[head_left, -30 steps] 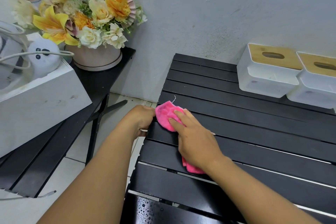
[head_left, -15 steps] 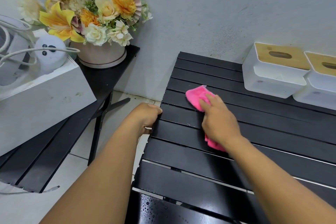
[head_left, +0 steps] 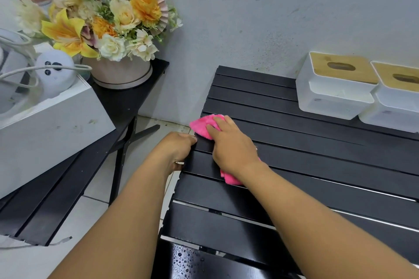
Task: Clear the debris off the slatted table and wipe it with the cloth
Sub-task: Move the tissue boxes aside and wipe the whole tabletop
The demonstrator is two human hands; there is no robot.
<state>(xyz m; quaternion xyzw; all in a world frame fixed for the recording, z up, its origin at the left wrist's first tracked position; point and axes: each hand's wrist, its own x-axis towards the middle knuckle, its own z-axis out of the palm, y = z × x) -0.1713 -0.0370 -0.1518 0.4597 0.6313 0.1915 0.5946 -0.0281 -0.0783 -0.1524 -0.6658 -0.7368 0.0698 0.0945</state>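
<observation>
Cloth (head_left: 202, 126) under right hand (head_left: 233, 149), protruding ahead and behind it.

Bare slats (head_left: 317, 165) rightward; two white boxes (head_left: 335, 95) block far edge

Body in view: two arms. Left forearm (head_left: 118, 222) and right forearm (head_left: 317, 217) are bare along the whole visible length, frame edge to wrist. Left hand (head_left: 175, 149) and right hand (head_left: 231, 149) are bare as well. Only the backs of the hands show; knuckle ridges are readable on the right one. Forearms look wide near the lens (wide-angle stretch). Nail detail too small to tell.
</observation>
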